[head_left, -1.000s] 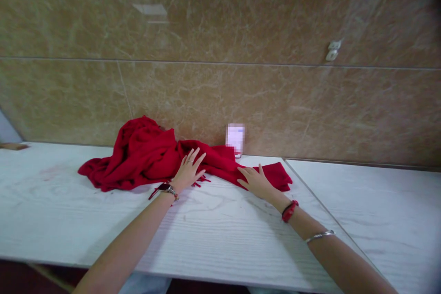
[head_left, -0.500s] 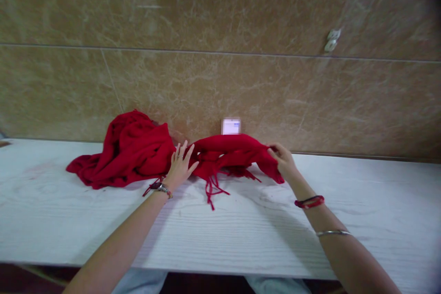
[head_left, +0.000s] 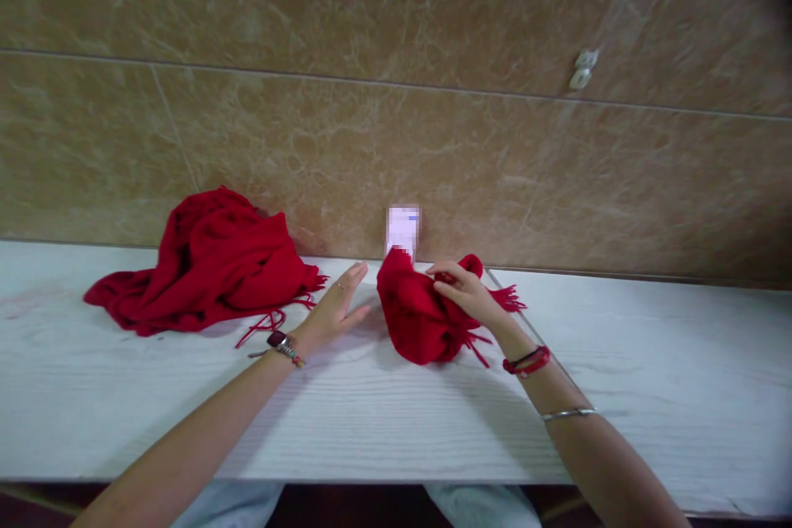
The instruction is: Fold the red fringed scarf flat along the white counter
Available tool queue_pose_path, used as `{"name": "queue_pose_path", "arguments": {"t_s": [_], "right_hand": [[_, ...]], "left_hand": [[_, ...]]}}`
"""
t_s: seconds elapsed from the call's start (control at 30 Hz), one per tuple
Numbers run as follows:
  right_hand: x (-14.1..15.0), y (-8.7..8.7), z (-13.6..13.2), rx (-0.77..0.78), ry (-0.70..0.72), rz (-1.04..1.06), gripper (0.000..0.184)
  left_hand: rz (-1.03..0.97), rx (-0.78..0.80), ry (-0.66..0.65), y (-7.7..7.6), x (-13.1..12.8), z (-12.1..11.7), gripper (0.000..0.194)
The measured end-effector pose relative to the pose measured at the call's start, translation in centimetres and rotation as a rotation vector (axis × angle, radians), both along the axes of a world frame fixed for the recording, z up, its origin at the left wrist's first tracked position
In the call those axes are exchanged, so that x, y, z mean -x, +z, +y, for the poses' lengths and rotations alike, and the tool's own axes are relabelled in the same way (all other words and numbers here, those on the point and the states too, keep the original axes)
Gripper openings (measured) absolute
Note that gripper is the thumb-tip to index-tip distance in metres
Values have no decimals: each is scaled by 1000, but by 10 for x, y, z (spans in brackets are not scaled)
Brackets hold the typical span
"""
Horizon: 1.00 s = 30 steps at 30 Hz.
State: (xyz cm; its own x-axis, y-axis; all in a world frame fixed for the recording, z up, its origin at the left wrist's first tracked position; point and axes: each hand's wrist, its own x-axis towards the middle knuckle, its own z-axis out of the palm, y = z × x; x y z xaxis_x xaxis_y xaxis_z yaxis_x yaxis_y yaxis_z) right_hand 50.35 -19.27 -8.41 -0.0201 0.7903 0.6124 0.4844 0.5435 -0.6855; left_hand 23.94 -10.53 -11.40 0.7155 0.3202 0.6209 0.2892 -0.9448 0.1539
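A red fringed scarf [head_left: 414, 322] lies bunched in the middle of the white table, its tassels pointing right. My right hand [head_left: 464, 290] curls its fingers over the top right of this bundle and closes on the cloth. To the left of it my left hand [head_left: 334, 309] hangs over the table, fingers stretched out and thumb apart, holding nothing. Its palm faces the bundle across a small gap. Farther left rests a larger heap of red fringed cloth [head_left: 216, 272], close behind my left fingers and not held.
A small blurred pale rectangle, perhaps a screen [head_left: 403, 227], stands against the brown marble-look wall [head_left: 309, 140] behind the scarf. A white socket-like fitting [head_left: 583, 69] is on the wall at upper right. The white table [head_left: 346, 429] ends at the wall and near my legs.
The stretched-out strip of scarf is now gathered into a compact bundle. My right hand has moved left with its end. A gap now separates the bundle from the left heap.
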Motion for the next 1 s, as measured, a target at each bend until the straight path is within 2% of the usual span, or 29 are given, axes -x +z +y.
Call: {"name": "queue_pose_path", "arguments": {"t_s": [0.1, 0.2, 0.3, 0.37, 0.47, 0.57, 0.63, 0.73, 0.8, 0.83, 0.9, 1.0], "right_hand": [[12, 0, -4, -90, -75, -387, 22], [4, -2, -3, -151, -279, -550, 35], [-10, -11, 2, -110, -494, -636, 47], [-15, -18, 5, -50, -587, -667, 46], [-17, -25, 8, -18, -649, -691, 39], [-17, -25, 8, -71, -697, -651, 39], [-17, -21, 7, -145, -674, -603, 38], [-10, -15, 4, -261, -491, -586, 33], [1, -13, 0, -287, -318, -645, 32], [8, -13, -3, -281, -236, -688, 33], [23, -13, -8, -251, -103, -770, 38], [44, -16, -14, -212, 30, -842, 44]], "left_hand": [[7, -38, -66, 0, -7, -11, 80], [7, -120, -46, -3, -13, -18, 88], [68, -136, -1, -5, -15, -18, 82], [187, -91, -6, -7, -15, -13, 74], [348, -24, 17, -8, -15, -4, 62], [372, -13, 177, -2, -10, 3, 52], [300, -11, 365, 4, -1, 7, 43], [116, -16, 654, 16, 17, 15, 37], [1, -50, 713, 23, 26, 18, 38], [-51, -68, 684, 25, 29, 17, 38], [-110, -66, 527, 29, 29, 13, 39], [30, -1, 195, 28, 20, 2, 46]]}}
